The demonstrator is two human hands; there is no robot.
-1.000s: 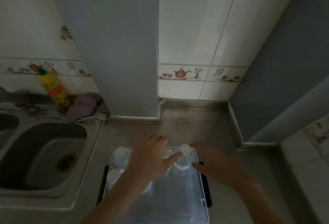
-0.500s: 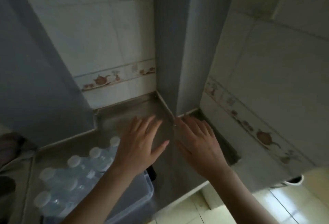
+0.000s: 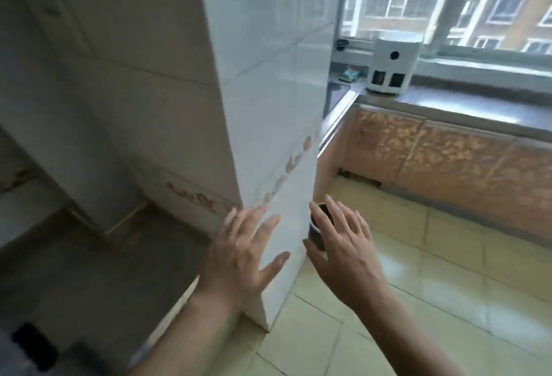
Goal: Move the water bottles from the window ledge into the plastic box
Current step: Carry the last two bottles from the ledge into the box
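Note:
My left hand (image 3: 243, 256) and my right hand (image 3: 343, 248) are both held out in front of me, fingers spread, holding nothing. The window ledge (image 3: 466, 104) runs along the upper right under the window. No water bottle shows on the part of the ledge that I can see. The plastic box is out of view; only a blurred dark shape sits at the bottom left corner.
A white tiled pillar (image 3: 268, 107) stands between the steel counter (image 3: 98, 271) on the left and the ledge. A white device (image 3: 391, 65) stands on the ledge. A dark round container (image 3: 318, 231) sits on the tiled floor (image 3: 418, 286) behind my right hand.
The view has swung right, away from the box of bottles, past the pillar to the window. Both hands left the box and stay empty and spread.

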